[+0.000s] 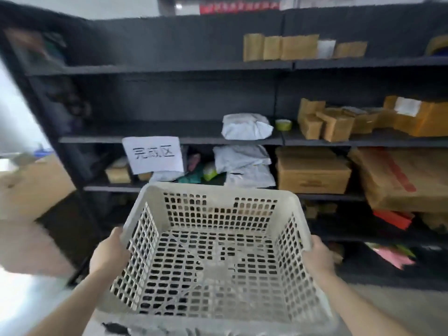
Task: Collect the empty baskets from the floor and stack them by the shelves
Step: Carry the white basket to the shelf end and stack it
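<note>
Item: 1 white lattice basket (pixel 215 251), empty, being carried off the floor at chest height, filling the 6 o'clock half of the view and tilting slightly away toward the shelves (pixel 169 69).

Holders: 2 hands. The left hand (pixel 109 253) is wrapping closed over the basket's rim at 9 o'clock; the right hand (pixel 317 255) is gripping closed on the rim at 3 o'clock. Fingers are curling under the rim, out of sight.

Surroundings: dark shelves are running across from 10 to 2 o'clock, holding cardboard boxes (pixel 312 170), white parcels (pixel 244 126) and a paper sign (pixel 152 155) at 11 o'clock of the basket. Floor (pixel 400 304) is showing at 4 o'clock.

Step in hand, as judged: carrying stage; the basket is arriving in front of the shelves, not yet being set down.

Next move, as judged: lowering the basket to the floor at the foot of the shelves, keeping it level with both hands. Whether a stack is waiting there cannot be told; the basket is hiding that spot. Blur at the frame edges is limiting detail.
</note>
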